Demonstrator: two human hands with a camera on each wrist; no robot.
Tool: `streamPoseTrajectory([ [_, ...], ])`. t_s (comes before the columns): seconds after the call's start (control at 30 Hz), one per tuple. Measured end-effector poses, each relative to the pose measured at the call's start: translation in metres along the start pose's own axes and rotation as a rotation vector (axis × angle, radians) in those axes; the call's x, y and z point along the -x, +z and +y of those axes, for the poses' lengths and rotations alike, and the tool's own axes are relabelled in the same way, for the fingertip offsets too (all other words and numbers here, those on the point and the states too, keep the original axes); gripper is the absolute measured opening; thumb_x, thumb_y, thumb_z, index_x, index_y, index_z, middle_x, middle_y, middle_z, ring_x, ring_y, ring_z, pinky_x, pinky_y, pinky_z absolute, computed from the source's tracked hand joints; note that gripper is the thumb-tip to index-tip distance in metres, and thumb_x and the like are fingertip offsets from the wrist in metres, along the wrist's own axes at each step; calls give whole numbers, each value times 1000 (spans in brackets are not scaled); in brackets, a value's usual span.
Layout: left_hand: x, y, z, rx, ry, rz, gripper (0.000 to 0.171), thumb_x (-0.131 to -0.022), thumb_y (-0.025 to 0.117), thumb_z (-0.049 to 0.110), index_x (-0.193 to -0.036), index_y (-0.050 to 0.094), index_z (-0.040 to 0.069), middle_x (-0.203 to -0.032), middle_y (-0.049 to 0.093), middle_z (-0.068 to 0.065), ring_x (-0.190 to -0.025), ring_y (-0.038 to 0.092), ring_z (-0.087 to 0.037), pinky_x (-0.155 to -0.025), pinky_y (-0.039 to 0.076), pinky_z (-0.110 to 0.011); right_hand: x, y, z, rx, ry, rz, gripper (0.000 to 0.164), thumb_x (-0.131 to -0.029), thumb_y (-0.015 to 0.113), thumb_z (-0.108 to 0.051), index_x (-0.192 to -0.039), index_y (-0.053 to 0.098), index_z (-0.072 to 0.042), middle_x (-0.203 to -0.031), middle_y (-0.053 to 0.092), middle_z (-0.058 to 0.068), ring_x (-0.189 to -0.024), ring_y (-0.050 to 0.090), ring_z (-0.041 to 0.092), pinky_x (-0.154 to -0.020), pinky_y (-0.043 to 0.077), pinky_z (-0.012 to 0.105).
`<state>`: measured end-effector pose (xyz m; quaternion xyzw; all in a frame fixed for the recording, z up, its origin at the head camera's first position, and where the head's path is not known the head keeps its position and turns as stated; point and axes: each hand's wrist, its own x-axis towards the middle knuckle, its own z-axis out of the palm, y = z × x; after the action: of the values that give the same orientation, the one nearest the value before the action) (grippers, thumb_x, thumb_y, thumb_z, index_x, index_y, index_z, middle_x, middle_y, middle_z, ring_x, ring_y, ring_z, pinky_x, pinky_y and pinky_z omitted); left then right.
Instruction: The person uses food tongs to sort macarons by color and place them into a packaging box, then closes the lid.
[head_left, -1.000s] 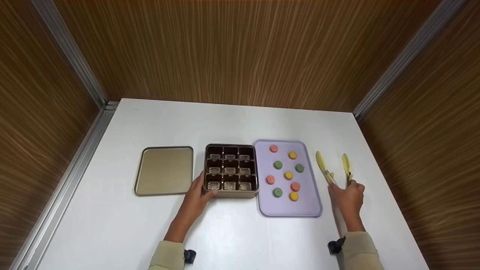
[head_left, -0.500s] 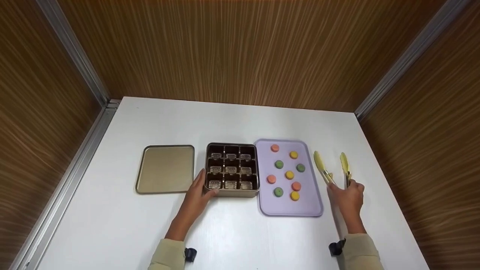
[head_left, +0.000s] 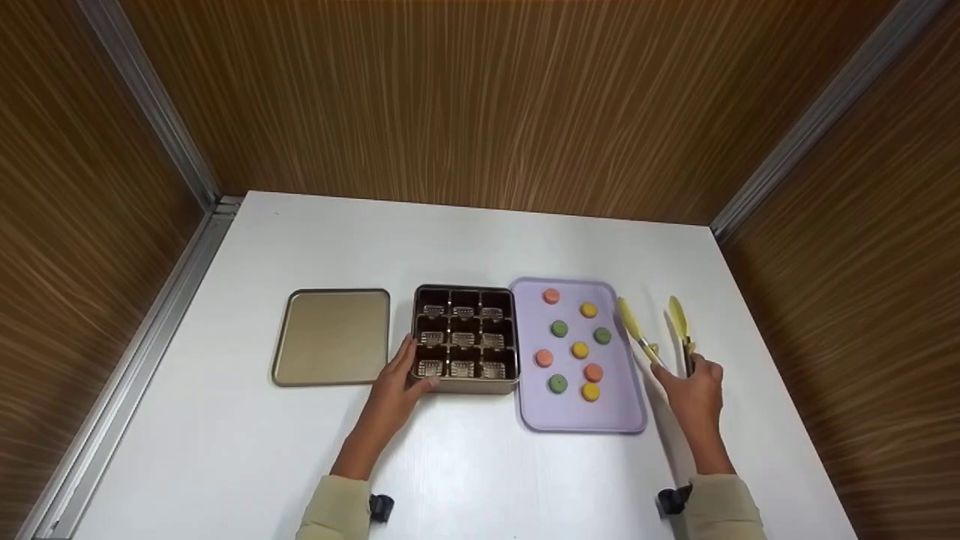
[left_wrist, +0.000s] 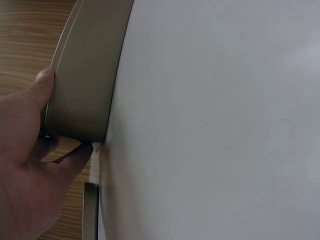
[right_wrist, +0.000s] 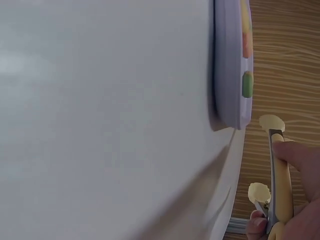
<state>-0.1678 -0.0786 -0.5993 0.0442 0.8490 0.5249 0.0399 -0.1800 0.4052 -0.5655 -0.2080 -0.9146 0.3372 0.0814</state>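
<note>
My left hand point(head_left: 388, 401) holds the front left corner of a brown-gold square box point(head_left: 472, 387), thumb at the front and fingers along the left side. The box has a dark insert divided into several bare compartments. In the left wrist view, fingertips point(left_wrist: 77, 156) touch its corner. My right hand point(head_left: 696, 396) grips yellow-tipped tongs point(head_left: 630, 321), whose two arms are spread wide. In the right wrist view the thumb presses on one tong arm point(right_wrist: 281, 185). The tongs stand right of a lilac tray point(head_left: 540, 412) bearing several pink, yellow and green macarons point(head_left: 580, 350).
A flat gold square lid point(head_left: 330, 337) lies left of the box. The tray stands against or very near the box's right side. A white table point(head_left: 465, 480) carries everything, with wood-grained panels point(head_left: 465, 105) at the back and sides.
My right hand has shifted slightly left with the tongs, whose tips are now closer to the tray. The left hand stays on the box; the macarons have not moved.
</note>
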Motion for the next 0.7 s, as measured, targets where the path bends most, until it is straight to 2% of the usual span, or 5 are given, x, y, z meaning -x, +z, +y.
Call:
streamPoseTrajectory([
  [0.37, 0, 1, 0, 1, 10, 3, 83, -97, 68, 38, -162, 21, 14, -170, 14, -5, -154, 17, -36, -124, 18, -56, 19, 0, -6, -69, -76, -15, 73, -89, 77, -31, -143, 46, 7, -141, 41, 27, -123, 50, 43, -103, 42, 56],
  [0.7, 0, 0, -1, 3, 19, 14, 83, -97, 68, 38, -162, 23, 13, -170, 15, -6, -154, 18, -38, -124, 18, -57, 24, 8, -16, -26, -213, -21, 67, -86, 81, -22, -139, 53, 9, -137, 48, 26, -125, 51, 46, -105, 42, 58],
])
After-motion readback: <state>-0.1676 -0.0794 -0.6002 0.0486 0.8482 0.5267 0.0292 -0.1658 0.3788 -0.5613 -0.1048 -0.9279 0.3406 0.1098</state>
